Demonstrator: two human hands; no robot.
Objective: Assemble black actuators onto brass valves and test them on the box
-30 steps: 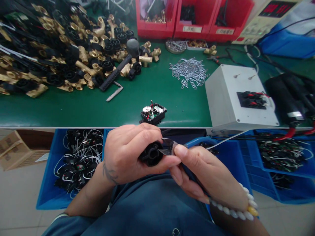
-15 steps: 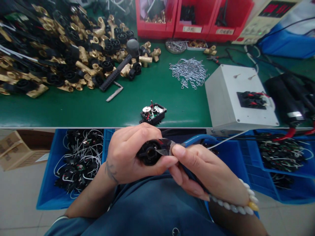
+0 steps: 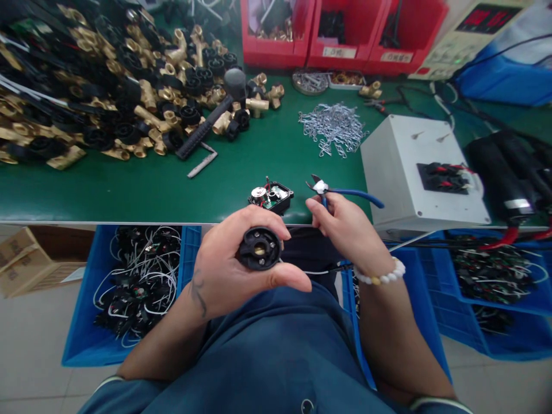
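Observation:
My left hand (image 3: pixel 233 259) is wrapped round a round black plastic housing (image 3: pixel 260 248), whose screwed end with a brass-coloured centre faces up. At the bench edge, my right hand (image 3: pixel 345 230) has its fingers round one handle of the blue-handled diagonal cutters (image 3: pixel 319 187). Their jaws are spread and point away over the green top; the other handle sticks out to the right. Just beyond my left hand lies an open black case with a circuit board and small motor (image 3: pixel 271 196). A white cable (image 3: pixel 317 272) runs below the housing toward the right.
Brass valve fittings (image 3: pixel 146 95) with black caps are heaped at the left, beside a black-handled hammer (image 3: pixel 204 126) and a bent metal rod (image 3: pixel 202 164). Metal clips (image 3: pixel 332 129) lie in a pile. A grey box (image 3: pixel 409 172) stands right; blue bins (image 3: pixel 81 322) sit below the bench.
My right hand has moved away from the black housing, forward and right to the bench edge, with the cutters. The jaws have left the housing. My left hand still holds it, slightly higher.

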